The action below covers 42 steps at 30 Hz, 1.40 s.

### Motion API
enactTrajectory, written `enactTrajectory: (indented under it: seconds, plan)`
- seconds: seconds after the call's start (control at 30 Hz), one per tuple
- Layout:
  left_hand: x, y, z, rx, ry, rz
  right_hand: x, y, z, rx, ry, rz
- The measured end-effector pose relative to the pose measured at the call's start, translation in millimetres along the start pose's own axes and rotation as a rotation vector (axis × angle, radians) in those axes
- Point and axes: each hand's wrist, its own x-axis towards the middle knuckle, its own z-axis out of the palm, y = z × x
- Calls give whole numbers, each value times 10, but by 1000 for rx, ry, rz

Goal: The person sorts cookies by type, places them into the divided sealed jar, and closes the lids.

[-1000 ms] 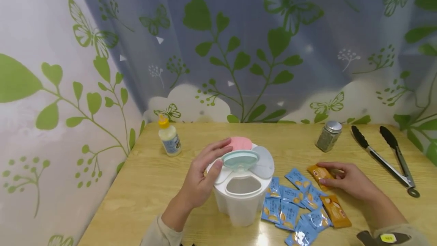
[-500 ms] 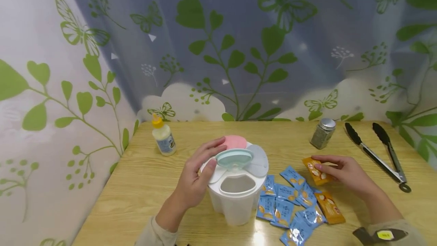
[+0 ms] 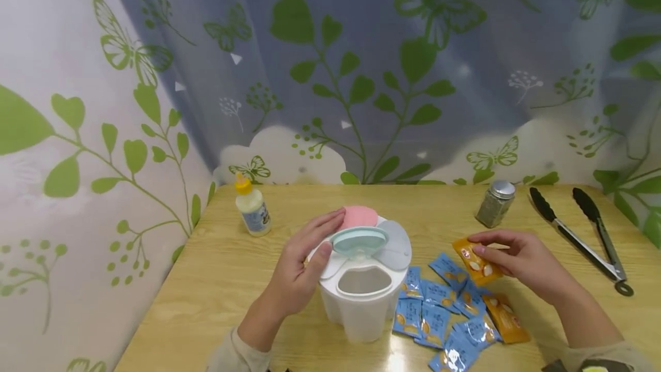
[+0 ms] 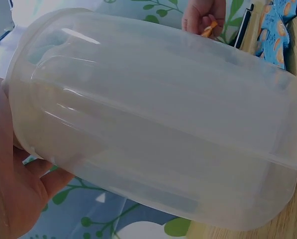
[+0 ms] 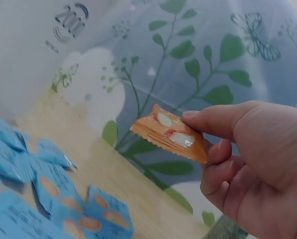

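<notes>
Orange foil is what our right hand (image 3: 521,262) has between thumb and fingertips (image 5: 194,115): one orange snack packet (image 3: 476,262), pinched at its end and lifted clear of the table (image 3: 217,291), near the right edge of the heap. Our left hand (image 3: 299,271) lies against the white four-compartment container (image 3: 361,303), fingers fairly straight and a little apart, reaching over the top by the pink lid (image 3: 360,217), thumb near the raised mint lid (image 3: 359,240); the wrist view shows the palm pressed to the translucent wall.

As we judge it, the packing has barely begun: the open compartment (image 3: 364,281) facing us looks empty (its floor is not wholly visible), and the blue snack packets (image 3: 428,317) lie heaped just right of the container toward the near edge, with another orange packet (image 3: 506,317) among them. So one packet is in hand and the rest remain.

Further out, both forearms come in from the near edge, the left bent toward the container, the right angled in from the near right corner.
</notes>
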Motion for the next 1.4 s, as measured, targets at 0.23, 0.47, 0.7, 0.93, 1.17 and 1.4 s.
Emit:
enactTrajectory:
  seconds: [0.23,0.47,0.7,0.93,1.17,1.4]
  plan:
    - [-29,-4,7,-5,21,13,-72,-220,190,-17,10,10]
    - [-23,0,22,-17,20,9,-161,-518,341,-9,48,37]
    - [-4,7,5,-18,14,2,-172,-784,423,78,62,-84]
    - [-13,14,14,-19,13,-4,-196,-1011,574,182,32,-163]
    - [16,30,10,-26,16,4,-147,-1228,761,373,-20,-314]
    - [3,22,12,-26,20,8,-130,-1333,957,481,-13,-405]
